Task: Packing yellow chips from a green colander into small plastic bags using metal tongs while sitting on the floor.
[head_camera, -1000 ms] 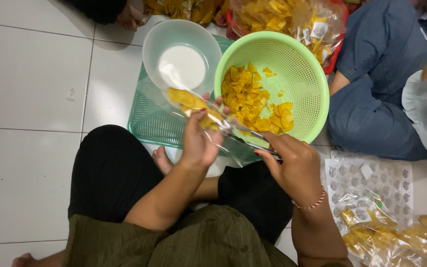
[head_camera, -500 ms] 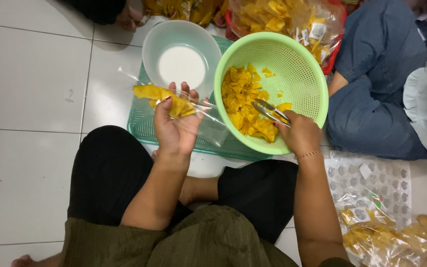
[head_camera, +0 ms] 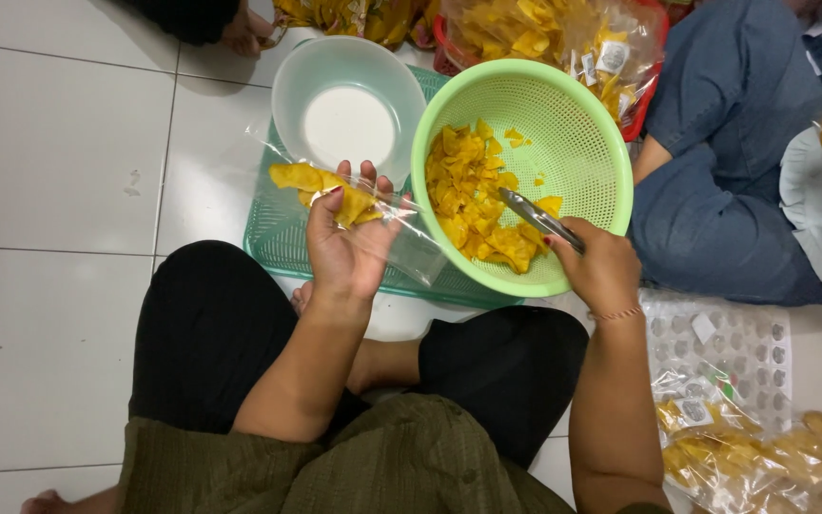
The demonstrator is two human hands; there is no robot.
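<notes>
My left hand [head_camera: 349,249] holds a clear plastic bag [head_camera: 335,190] with yellow chips in it, lying across my palm over a green tray [head_camera: 273,238]. My right hand [head_camera: 601,271] grips metal tongs [head_camera: 537,217], whose tips reach into the pile of yellow chips [head_camera: 473,195] inside a light green colander [head_camera: 577,114]. A white bowl [head_camera: 346,105] holding white powder stands just beyond my left hand, next to the colander.
Another person in blue jeans [head_camera: 725,181] sits at the right. Filled bags of chips [head_camera: 544,33] lie behind the colander, and more packed bags [head_camera: 763,452] lie at lower right beside a sheet of stickers [head_camera: 725,333]. A white tiled floor [head_camera: 49,171] spreads to the left.
My left hand carried the bag away from the colander to the left. My right hand moved the tongs from the bag's mouth into the chips in the colander.
</notes>
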